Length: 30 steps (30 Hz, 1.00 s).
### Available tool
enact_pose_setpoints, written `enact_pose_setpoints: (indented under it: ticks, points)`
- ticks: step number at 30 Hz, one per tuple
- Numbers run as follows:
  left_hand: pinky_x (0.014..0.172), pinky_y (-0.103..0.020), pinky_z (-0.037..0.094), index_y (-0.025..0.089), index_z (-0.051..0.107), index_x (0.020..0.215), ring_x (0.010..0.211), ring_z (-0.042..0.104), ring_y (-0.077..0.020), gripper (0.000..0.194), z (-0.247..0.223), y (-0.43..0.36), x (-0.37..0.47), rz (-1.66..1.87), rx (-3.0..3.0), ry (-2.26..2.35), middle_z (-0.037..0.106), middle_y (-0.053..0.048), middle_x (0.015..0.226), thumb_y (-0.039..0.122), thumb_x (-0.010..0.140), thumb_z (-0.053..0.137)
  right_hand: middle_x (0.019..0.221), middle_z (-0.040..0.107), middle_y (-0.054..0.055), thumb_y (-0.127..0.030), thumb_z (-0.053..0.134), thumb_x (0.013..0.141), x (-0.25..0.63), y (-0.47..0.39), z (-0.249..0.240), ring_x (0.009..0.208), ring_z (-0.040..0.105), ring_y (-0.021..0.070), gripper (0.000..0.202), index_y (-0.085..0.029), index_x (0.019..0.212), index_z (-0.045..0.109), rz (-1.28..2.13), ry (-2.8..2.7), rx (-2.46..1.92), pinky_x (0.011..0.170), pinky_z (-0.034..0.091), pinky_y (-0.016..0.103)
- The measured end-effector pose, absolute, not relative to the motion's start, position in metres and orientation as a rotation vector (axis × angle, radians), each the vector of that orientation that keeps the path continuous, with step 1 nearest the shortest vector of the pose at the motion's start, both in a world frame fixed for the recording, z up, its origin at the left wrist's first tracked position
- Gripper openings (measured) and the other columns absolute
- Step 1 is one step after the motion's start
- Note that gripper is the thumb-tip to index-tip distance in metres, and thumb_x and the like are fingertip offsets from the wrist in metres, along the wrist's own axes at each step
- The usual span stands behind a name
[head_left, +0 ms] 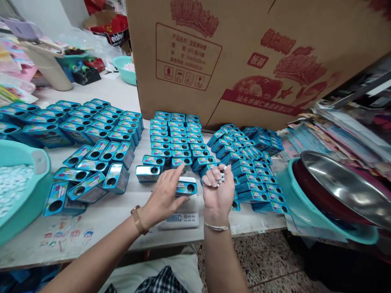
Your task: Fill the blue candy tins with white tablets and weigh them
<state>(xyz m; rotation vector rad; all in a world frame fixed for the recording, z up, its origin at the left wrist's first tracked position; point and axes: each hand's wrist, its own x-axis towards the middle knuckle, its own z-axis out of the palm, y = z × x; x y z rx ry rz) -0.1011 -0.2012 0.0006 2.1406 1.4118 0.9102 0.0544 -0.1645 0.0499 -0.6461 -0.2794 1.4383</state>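
A blue tin point(187, 187) with a round hole in its top stands on a small digital scale point(191, 219), whose display appears to read 1553; the decimal point is unclear. My left hand point(163, 195) is at the tin's left end, thumb and fingers apart around it and hiding part of it. Whether they touch it is hard to tell. Just right of the scale, my right hand point(218, 185) is turned palm up, fingers curled over several small whitish candies point(222, 177).
Rows of blue tins point(160, 138) stand behind, left and right. A turquoise basin point(39, 179) of pale candies is at left. A large cardboard box point(232, 61) rises behind. Stacked bowls, a steel one point(345, 183) on top, stand right, near the table's front edge.
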Motion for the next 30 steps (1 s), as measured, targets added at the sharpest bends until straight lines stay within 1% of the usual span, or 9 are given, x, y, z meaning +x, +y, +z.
enact_pose_setpoints:
  ticks: [2, 5, 8, 12, 15, 17, 20, 25, 30]
  points:
    - [0.100, -0.048, 0.040, 0.023, 0.023, 0.147, 0.119, 0.048, -0.0294, 0.080, -0.003, -0.199, -0.101, 0.894, 2.152, 1.403, 0.051, -0.012, 0.129, 0.028, 0.080, 0.067, 0.054, 0.032, -0.011, -0.039, 0.057, 0.087, 0.057, -0.164, 0.048, 0.039, 0.027, 0.0039, 0.026, -0.021, 0.075, 0.045, 1.439, -0.295, -0.648, 0.039, 0.024, 0.017]
    - [0.093, -0.044, 0.045, 0.021, 0.045, 0.128, 0.108, 0.055, -0.0265, 0.050, -0.008, -0.199, -0.102, 0.854, 2.129, 1.373, 0.058, -0.010, 0.117, 0.022, 0.081, 0.064, 0.054, 0.033, -0.012, -0.039, 0.061, 0.085, 0.063, -0.164, 0.041, 0.039, 0.028, 0.0035, 0.027, -0.021, 0.075, 0.045, 1.433, -0.282, -0.644, 0.039, 0.025, 0.016]
    - [0.081, -0.035, 0.048, 0.020, 0.052, 0.111, 0.095, 0.058, -0.0216, 0.033, -0.006, -0.202, -0.103, 0.870, 2.031, 1.365, 0.058, -0.006, 0.104, 0.018, 0.080, 0.063, 0.054, 0.037, -0.012, -0.037, 0.064, 0.082, 0.068, -0.167, 0.030, 0.042, 0.036, 0.0039, 0.025, -0.021, 0.075, 0.046, 1.409, -0.214, -0.648, 0.042, 0.033, 0.016]
    - [0.075, -0.030, 0.048, 0.021, 0.055, 0.105, 0.088, 0.057, -0.0178, 0.029, 0.029, -0.205, -0.102, 0.958, 2.050, 1.309, 0.056, -0.003, 0.096, 0.014, 0.078, 0.062, 0.065, 0.056, -0.007, -0.035, 0.062, 0.083, 0.066, -0.176, 0.017, 0.060, 0.058, 0.0079, 0.020, -0.020, 0.076, 0.050, 1.381, -0.092, -0.746, 0.061, 0.053, 0.024]
    - [0.073, -0.028, 0.047, 0.023, 0.059, 0.102, 0.085, 0.057, -0.0171, 0.028, 0.067, -0.201, -0.096, 0.905, 2.238, 1.263, 0.054, -0.002, 0.090, 0.011, 0.077, 0.058, 0.074, 0.066, -0.001, -0.030, 0.059, 0.084, 0.057, -0.181, 0.011, 0.075, 0.067, 0.0127, 0.014, -0.020, 0.077, 0.054, 1.421, 0.044, -0.798, 0.076, 0.057, 0.031]
    - [0.073, -0.030, 0.048, 0.022, 0.061, 0.096, 0.085, 0.056, -0.0190, 0.026, 0.082, -0.195, -0.090, 0.765, 2.410, 1.285, 0.054, -0.003, 0.089, 0.009, 0.073, 0.057, 0.078, 0.069, 0.002, -0.026, 0.057, 0.085, 0.050, -0.183, 0.006, 0.078, 0.068, 0.0143, 0.011, -0.019, 0.076, 0.055, 1.481, 0.097, -0.762, 0.076, 0.057, 0.031]
    - [0.068, -0.032, 0.047, 0.020, 0.059, 0.086, 0.081, 0.055, -0.0212, 0.022, 0.081, -0.187, -0.083, 0.538, 2.556, 1.294, 0.053, -0.005, 0.087, 0.007, 0.068, 0.056, 0.078, 0.070, 0.003, -0.025, 0.054, 0.086, 0.040, -0.185, -0.002, 0.075, 0.068, 0.0147, 0.013, -0.019, 0.076, 0.057, 1.549, 0.134, -0.691, 0.075, 0.057, 0.031]
    - [0.068, -0.032, 0.047, 0.020, 0.059, 0.091, 0.083, 0.055, -0.0215, 0.022, 0.076, -0.188, -0.084, 0.409, 2.517, 1.354, 0.054, -0.005, 0.089, 0.011, 0.071, 0.056, 0.079, 0.071, 0.004, -0.028, 0.055, 0.087, 0.036, -0.190, -0.004, 0.079, 0.069, 0.0166, 0.014, -0.018, 0.077, 0.058, 1.624, 0.198, -0.660, 0.078, 0.057, 0.032]
    - [0.070, -0.034, 0.047, 0.020, 0.058, 0.088, 0.085, 0.055, -0.0237, 0.021, 0.088, -0.190, -0.082, 0.322, 2.574, 1.426, 0.053, -0.006, 0.090, 0.012, 0.069, 0.056, 0.077, 0.070, 0.003, -0.028, 0.052, 0.089, 0.035, -0.191, 0.004, 0.076, 0.068, 0.0148, 0.016, -0.018, 0.077, 0.057, 1.646, 0.276, -0.620, 0.075, 0.056, 0.029]
